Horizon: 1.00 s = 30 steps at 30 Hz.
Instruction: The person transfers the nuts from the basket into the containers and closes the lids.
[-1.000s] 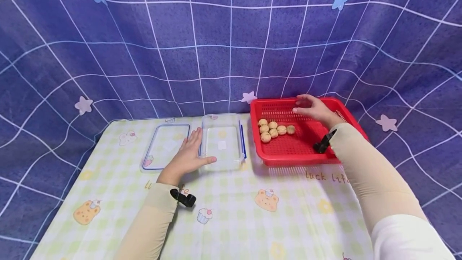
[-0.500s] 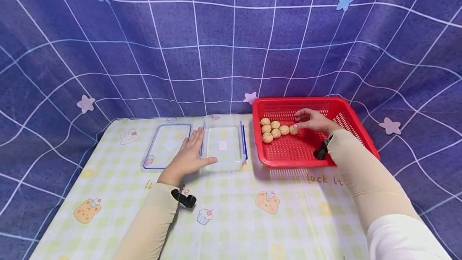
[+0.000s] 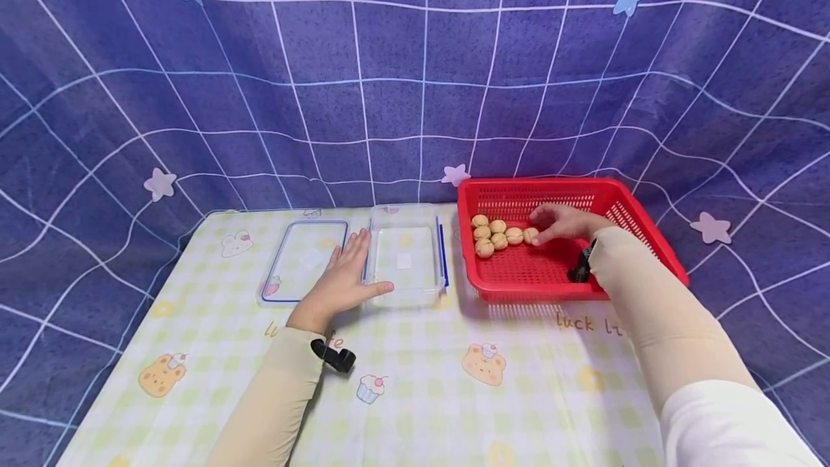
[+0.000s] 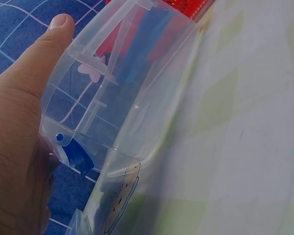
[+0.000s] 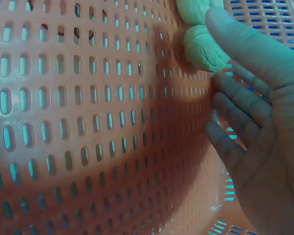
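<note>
Right hand [image 3: 567,222] down beside the end nut [image 5: 203,51] of the cluster; a second ago it hung higher over the basket, clear of the nuts. Right grip wide: thumb tip at the nut, fingers loosely bent and apart. Firm contact can't be told. Reads as the reach done, the pinch not yet made. Other nuts [image 3: 482,233] lie bunched just beyond, at the left side of the red basket [image 3: 519,292]. Left hand [image 3: 344,279] unchanged: fingers straight along the left wall of the clear box [image 3: 415,279], thumb at its near edge, probably steadying it. Lid [image 3: 303,259] lies left of that, on the table [image 3: 428,395].
</note>
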Each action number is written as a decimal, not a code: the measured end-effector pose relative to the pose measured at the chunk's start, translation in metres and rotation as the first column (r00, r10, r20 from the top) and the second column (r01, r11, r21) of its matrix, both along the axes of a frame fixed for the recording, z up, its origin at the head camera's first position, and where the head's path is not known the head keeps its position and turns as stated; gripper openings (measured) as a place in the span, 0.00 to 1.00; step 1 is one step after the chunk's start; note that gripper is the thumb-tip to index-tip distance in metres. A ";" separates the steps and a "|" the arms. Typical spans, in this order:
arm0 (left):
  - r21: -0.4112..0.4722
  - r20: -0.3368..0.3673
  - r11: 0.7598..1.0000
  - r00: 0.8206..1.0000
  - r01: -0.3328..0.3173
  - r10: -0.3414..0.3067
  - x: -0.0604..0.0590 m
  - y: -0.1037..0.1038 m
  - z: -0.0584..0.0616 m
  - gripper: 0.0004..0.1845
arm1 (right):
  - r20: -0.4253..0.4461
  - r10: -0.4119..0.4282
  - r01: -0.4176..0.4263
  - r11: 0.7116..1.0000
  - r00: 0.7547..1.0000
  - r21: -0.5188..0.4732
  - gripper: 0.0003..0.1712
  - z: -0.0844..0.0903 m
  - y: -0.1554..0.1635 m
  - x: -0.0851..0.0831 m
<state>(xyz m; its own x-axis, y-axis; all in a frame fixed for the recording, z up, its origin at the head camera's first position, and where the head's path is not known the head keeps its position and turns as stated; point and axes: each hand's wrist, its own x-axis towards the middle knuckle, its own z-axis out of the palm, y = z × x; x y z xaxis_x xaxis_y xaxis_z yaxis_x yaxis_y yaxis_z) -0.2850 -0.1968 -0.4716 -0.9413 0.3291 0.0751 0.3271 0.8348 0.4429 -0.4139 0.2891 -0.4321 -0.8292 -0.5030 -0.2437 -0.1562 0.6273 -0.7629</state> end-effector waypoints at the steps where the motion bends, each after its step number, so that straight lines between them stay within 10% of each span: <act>1: -0.001 0.000 1.000 1.000 -0.001 0.001 0.000 0.000 0.001 0.63 | -0.001 0.002 -0.002 1.000 1.000 0.000 0.37 0.000 0.000 0.000; 30: 0.031 -0.008 0.999 1.000 0.007 -0.007 0.000 0.002 0.001 0.63 | -0.110 0.039 -0.023 0.990 0.993 0.138 0.26 -0.002 -0.003 -0.001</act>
<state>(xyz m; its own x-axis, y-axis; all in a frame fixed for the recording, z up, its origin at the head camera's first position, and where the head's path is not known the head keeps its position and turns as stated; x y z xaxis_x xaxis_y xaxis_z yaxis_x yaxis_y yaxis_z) -0.2847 -0.1952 -0.4702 -0.9383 0.3333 0.0928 0.3367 0.8181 0.4662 -0.4148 0.2864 -0.4342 -0.8398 -0.4972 -0.2180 -0.2570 0.7178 -0.6471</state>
